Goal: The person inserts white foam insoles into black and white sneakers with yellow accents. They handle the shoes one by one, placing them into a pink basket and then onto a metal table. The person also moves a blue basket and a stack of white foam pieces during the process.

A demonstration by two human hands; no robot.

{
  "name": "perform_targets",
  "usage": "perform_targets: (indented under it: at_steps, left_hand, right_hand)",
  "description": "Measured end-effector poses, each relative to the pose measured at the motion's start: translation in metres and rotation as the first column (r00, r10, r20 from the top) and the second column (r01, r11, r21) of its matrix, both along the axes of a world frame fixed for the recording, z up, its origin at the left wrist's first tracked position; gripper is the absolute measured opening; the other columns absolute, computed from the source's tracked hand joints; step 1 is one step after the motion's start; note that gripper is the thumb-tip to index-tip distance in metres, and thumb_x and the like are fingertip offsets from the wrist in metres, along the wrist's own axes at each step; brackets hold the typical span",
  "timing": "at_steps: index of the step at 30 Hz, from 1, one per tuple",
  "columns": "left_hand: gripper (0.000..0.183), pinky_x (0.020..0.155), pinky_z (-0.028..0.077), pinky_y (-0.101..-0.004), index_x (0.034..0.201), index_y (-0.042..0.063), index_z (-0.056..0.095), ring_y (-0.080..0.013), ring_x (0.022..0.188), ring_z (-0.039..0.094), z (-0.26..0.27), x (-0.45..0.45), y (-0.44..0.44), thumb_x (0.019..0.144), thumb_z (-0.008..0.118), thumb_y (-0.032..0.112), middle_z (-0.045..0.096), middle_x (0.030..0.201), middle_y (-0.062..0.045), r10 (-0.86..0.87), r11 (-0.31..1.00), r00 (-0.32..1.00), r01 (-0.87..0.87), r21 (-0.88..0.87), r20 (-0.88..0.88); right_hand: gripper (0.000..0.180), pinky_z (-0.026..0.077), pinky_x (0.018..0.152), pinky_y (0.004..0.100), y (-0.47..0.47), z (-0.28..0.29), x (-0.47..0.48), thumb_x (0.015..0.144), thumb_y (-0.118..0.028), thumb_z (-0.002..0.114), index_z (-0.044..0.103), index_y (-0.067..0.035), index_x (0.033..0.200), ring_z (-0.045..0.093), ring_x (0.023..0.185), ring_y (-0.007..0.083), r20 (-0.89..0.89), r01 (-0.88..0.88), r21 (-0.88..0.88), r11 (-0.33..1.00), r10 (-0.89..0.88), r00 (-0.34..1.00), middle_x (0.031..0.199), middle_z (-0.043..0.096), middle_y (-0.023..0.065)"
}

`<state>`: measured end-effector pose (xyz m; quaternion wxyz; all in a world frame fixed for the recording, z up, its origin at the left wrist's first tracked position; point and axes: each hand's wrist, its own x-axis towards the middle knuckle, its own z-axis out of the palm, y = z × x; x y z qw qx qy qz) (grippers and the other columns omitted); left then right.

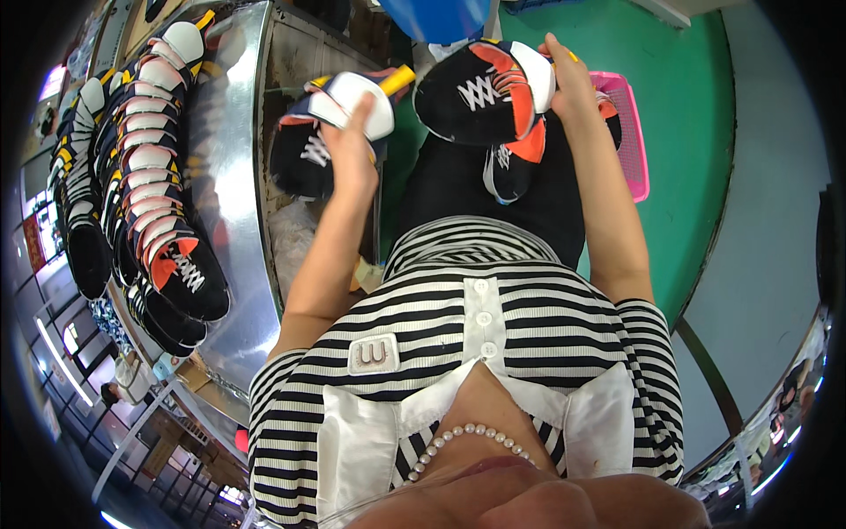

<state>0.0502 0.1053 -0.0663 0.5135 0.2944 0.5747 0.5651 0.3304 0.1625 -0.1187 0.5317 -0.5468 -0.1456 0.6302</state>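
Observation:
My left hand (353, 142) grips a shoe upper (294, 162) at its white heel panel, thumb on top; it is slightly blurred. This upper has a black toe, white laces and a yellow pull tab. At the right, my right hand (570, 82) holds another black shoe upper (446, 99) by its white heel end. Its toe points left and its orange lining shows. Partly hidden below it, a further black upper (509, 175) with an orange tongue is over my lap.
Long nested rows of shoe uppers (151, 159) lie on a shiny metal table (241, 185) at the left. A pink basket (634, 142) with an upper in it stands on the green floor at the right. A blue container (436, 16) is ahead. A person (129, 383) is far left.

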Motion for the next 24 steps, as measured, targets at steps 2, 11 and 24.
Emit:
perform_targets:
  at_steps: [2,11,24]
  left_hand:
    - [0.049,0.089,0.044,-0.0294,0.123,0.0,0.045,-0.0159,0.1,0.055,0.0,0.022,-0.031,0.082,0.068,0.012,0.057,0.11,-0.007,-0.129,0.992,0.985,0.127,-0.021,-0.118]
    - [0.041,0.083,0.048,-0.029,0.113,0.001,0.051,-0.0163,0.094,0.06,0.012,0.033,0.004,0.076,0.07,0.001,0.061,0.104,-0.007,-0.252,0.944,0.954,0.28,0.173,-0.164]
    - [0.033,0.08,0.05,-0.0297,0.104,-0.007,0.059,-0.0191,0.089,0.064,0.02,0.033,0.088,0.074,0.069,0.003,0.065,0.098,-0.012,-0.446,0.895,0.89,0.446,-0.026,-0.089]
  right_hand:
    - [0.029,0.052,0.067,0.0326,-0.015,0.004,-0.032,0.091,-0.028,0.057,0.056,0.001,0.095,0.061,0.076,0.02,-0.032,0.085,0.017,0.996,-0.085,0.996,0.085,0.06,0.011]
    - [0.026,0.036,0.056,0.023,-0.044,0.028,-0.112,0.086,-0.026,0.065,0.054,-0.005,0.097,0.045,0.065,0.0073,0.171,-0.038,0.317,0.947,-0.017,0.985,0.072,0.051,-0.0016]
    - [0.013,0.056,0.08,0.0303,0.015,0.001,-0.07,0.089,-0.008,0.058,0.055,0.005,0.09,0.068,0.082,0.0254,-0.22,-0.12,0.366,0.923,0.211,0.952,0.092,0.063,0.0166]
